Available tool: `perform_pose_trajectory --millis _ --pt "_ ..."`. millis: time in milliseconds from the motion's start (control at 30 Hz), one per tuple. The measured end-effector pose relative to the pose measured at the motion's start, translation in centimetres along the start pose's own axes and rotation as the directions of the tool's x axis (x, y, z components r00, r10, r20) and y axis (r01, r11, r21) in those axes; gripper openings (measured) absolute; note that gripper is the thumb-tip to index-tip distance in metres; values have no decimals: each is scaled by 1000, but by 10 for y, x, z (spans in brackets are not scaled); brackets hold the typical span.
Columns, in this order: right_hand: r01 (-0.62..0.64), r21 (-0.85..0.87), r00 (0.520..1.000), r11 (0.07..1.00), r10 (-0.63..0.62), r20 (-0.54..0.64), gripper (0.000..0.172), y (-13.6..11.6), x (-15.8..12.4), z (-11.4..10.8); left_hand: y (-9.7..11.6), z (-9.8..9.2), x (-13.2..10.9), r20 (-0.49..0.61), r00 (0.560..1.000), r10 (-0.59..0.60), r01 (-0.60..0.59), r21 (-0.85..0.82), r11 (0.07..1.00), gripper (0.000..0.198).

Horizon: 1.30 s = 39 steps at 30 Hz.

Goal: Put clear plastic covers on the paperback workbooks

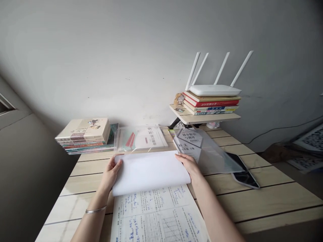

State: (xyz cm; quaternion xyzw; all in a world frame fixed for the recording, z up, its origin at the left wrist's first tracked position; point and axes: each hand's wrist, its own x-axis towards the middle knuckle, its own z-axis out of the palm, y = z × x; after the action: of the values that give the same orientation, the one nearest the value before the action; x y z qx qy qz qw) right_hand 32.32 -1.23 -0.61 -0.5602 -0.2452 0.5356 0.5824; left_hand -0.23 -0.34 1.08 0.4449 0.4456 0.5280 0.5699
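"Handwritten worksheet (pixel 156 215) closest to us, blue ink all over it, running off the bottom of the view! And the white sheet (pixel 151 171)?"

"Just beyond it, mid-bench (pixel 88 183), near edge overlapping the writing. The left hand (pixel 112 171) pinches its left side, thumb on top; the right hand (pixel 189 165) grips the right side up by the far corner. Some fingers are tucked out of sight."

"Joined to the worksheet, or loose?"

"Can't tell from here! Blank side up, gently bowed, its near edge lower at the left."

"So how do you play it?"

"Softly, I'd say. Equal pull from both sides, thumbs light, corners level. Tug one side harder and it could skew or crease."

"Any hazards?"

"Clear plastic folder (pixel 217 154) just beside that right hand, overlapping a dark tablet (pixel 246 179). Slippery stuff, I'd guess; mind the knuckles. Far left, a book pile (pixel 83 132), well apart."
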Motion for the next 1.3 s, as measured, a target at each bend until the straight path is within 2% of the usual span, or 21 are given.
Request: perform_pose_trajectory --millis 67,133,267,333,567,800,1000,1167,1300 --pt "17 -6 1000 1000 -17 4 30 1 0 1 0 0 0 -4 1000 9 -9 12 1000 48" --pt "64 -44 996 997 -66 -57 29 1 1 2 0 0 0 -1 1000 16 -16 14 1000 47" --pt "150 -208 972 967 -183 -148 24 -1 3 -1 -1 1 0 11 1000 12 -12 17 1000 46" --pt "137 -230 976 964 -171 -134 21 -2 3 -2 -2 1 1 8 1000 17 -17 18 1000 44" --pt "40 -134 998 990 -46 -42 22 -3 1 -3 -2 3 1 -11 1000 24 -24 33 999 47" --pt "-75 -104 996 992 78 32 21 -3 4 -9 3 3 -1 -18 999 32 -31 41 999 47" --pt "-50 -60 998 997 52 38 28 3 8 -7 3 2 -2 -18 1000 -4 5 45 999 47" --pt "13 -99 1000 995 -11 25 31 9 11 -9 1 2 -1 -16 999 34 -34 52 998 44" --pt "12 -147 999 989 -6 44 31 11 12 -9 -1 1 0 -12 998 64 -63 64 996 42"
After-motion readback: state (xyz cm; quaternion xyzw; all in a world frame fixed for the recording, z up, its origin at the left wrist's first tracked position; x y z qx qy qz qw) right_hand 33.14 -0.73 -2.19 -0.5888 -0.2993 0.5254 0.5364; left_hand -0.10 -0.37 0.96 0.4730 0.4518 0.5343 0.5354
